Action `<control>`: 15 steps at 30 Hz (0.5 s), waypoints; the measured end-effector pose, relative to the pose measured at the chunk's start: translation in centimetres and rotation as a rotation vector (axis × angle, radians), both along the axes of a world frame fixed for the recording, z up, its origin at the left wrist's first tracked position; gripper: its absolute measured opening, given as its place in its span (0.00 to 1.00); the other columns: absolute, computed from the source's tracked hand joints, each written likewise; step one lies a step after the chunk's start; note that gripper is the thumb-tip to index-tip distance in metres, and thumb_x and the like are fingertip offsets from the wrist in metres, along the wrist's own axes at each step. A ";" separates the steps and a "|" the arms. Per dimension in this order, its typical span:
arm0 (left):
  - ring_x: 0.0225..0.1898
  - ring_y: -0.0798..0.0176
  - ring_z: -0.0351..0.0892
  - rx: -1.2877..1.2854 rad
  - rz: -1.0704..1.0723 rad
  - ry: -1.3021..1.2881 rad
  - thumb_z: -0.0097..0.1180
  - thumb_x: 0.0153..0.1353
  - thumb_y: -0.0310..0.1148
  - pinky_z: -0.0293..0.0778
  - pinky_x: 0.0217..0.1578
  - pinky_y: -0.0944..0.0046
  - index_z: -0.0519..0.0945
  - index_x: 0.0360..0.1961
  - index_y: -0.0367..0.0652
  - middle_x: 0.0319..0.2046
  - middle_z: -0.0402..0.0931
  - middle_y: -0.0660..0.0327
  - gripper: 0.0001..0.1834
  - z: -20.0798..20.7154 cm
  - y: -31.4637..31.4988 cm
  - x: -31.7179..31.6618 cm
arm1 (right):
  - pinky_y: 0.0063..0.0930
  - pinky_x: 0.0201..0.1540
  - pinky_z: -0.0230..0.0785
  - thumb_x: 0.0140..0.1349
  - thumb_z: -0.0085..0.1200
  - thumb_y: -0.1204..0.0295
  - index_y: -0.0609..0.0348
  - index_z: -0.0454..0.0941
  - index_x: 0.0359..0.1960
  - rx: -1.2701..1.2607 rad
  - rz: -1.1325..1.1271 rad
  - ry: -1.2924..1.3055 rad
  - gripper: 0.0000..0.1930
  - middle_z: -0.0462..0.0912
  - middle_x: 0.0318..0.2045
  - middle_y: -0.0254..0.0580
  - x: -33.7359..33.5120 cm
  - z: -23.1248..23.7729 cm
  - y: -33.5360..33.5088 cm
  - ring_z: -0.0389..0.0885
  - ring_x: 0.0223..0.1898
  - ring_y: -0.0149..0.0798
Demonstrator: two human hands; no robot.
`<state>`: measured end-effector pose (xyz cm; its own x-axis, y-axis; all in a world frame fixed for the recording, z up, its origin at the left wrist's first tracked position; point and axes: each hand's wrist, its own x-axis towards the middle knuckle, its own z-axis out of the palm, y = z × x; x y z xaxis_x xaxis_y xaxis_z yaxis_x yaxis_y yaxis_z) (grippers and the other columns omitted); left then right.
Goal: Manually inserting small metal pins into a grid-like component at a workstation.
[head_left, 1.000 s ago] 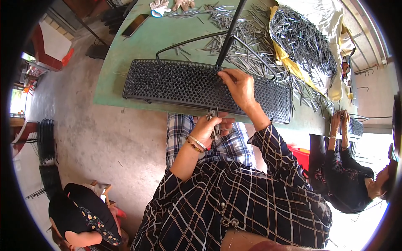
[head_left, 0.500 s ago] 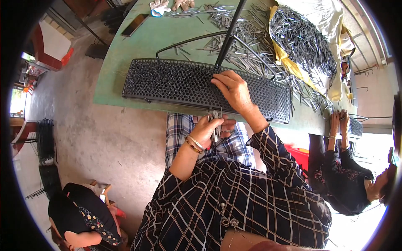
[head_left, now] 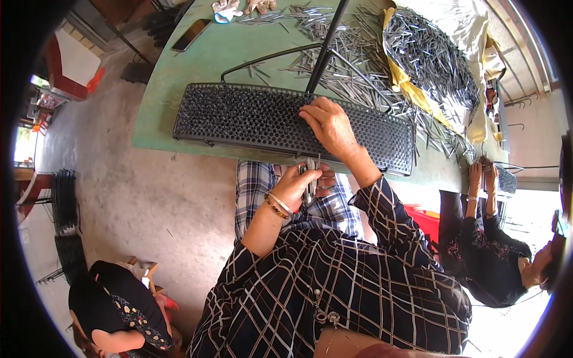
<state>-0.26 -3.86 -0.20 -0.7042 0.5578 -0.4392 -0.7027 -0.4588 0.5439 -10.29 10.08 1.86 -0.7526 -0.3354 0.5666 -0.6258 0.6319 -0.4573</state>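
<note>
A long black rack (head_left: 239, 119) with rows of small round holes lies along the near edge of the green table, a black rod frame rising behind it. Over its middle is my right hand (head_left: 334, 128), fingers pinched together at the holes; whatever the fingertips hold is hidden. Below the rack's near edge, above my lap, my left hand (head_left: 296, 186) is closed around a bundle of thin grey metal strips (head_left: 310, 182). The strips stand roughly upright between thumb and fingers.
Loose strips (head_left: 352, 77) are strewn behind the rack, beside a yellow-edged sack (head_left: 430, 53) full of them. A phone (head_left: 191, 35) and gloves (head_left: 227, 11) lie at the far left. One person works at the right (head_left: 489, 250); another sits at the lower left (head_left: 119, 304).
My right hand has shifted very slightly to the left over the rack. My left hand keeps its grip on the strips, nearly still.
</note>
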 end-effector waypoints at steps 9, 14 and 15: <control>0.45 0.52 0.79 0.066 0.041 -0.033 0.46 0.63 0.29 0.79 0.41 0.58 0.71 0.49 0.34 0.44 0.76 0.47 0.14 0.1 -0.4 -0.4 | 0.32 0.33 0.70 0.55 0.57 0.75 0.62 0.80 0.39 -0.068 -0.055 -0.117 0.09 0.75 0.30 0.44 0.8 -0.3 0.1 0.76 0.29 0.46; 0.47 0.52 0.78 0.074 0.068 -0.027 0.46 0.64 0.30 0.78 0.43 0.57 0.70 0.50 0.35 0.46 0.75 0.46 0.15 0.3 -0.7 -0.4 | 0.27 0.30 0.69 0.55 0.59 0.72 0.61 0.81 0.37 -0.207 -0.107 -0.281 0.09 0.76 0.30 0.41 1.8 1.1 -0.1 0.76 0.28 0.37; 0.46 0.52 0.78 0.105 0.083 -0.028 0.46 0.64 0.29 0.78 0.42 0.57 0.70 0.49 0.35 0.45 0.75 0.46 0.14 0.3 -0.5 -0.6 | 0.25 0.30 0.68 0.56 0.59 0.71 0.61 0.81 0.36 -0.259 -0.132 -0.392 0.09 0.77 0.30 0.41 2.1 1.8 0.5 0.76 0.27 0.35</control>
<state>-0.82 -4.36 0.15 -0.7384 0.5419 -0.4015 -0.6739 -0.5697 0.4704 -8.21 10.55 3.62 -0.9526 -0.1081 0.2844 -0.2973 0.5289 -0.7949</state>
